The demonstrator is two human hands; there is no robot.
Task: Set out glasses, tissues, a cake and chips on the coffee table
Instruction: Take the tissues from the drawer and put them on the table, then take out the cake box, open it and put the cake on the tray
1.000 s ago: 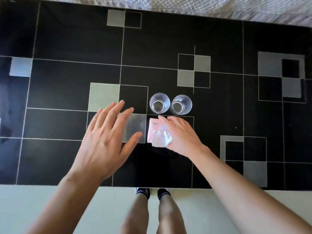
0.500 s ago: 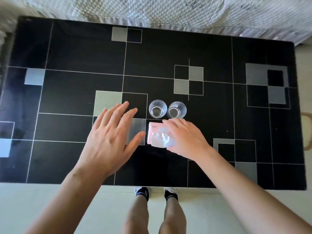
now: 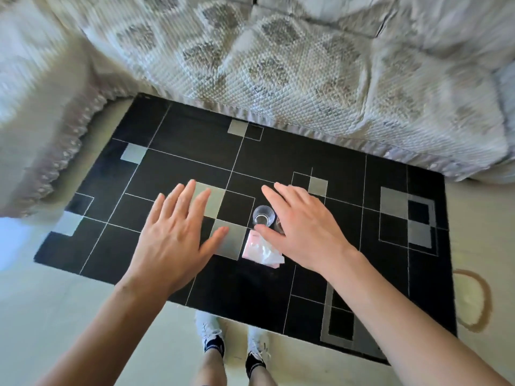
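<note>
A black coffee table (image 3: 178, 168) with white lines and grey squares fills the middle of the head view. One clear glass (image 3: 263, 215) stands near its centre; a second glass beside it is almost hidden behind my right hand (image 3: 303, 227). A pink and white tissue pack (image 3: 260, 249) lies flat just in front of the glass. My right hand hovers above the pack and glasses with fingers spread, holding nothing. Left of the pack, my left hand (image 3: 175, 238) is also spread and empty. No cake or chips are visible.
A sofa under a quilted pale cover (image 3: 292, 65) runs along the table's far edge and wraps around its left end. Pale floor lies in front, with my feet (image 3: 231, 341) at the near edge. A round brown-rimmed mat (image 3: 471, 299) lies on the floor at the right.
My right hand has let go of the tissue pack and lifted, fingers spread, over the glasses. The view has pulled back and tilted up, revealing the sofa. The left hand stays spread.
</note>
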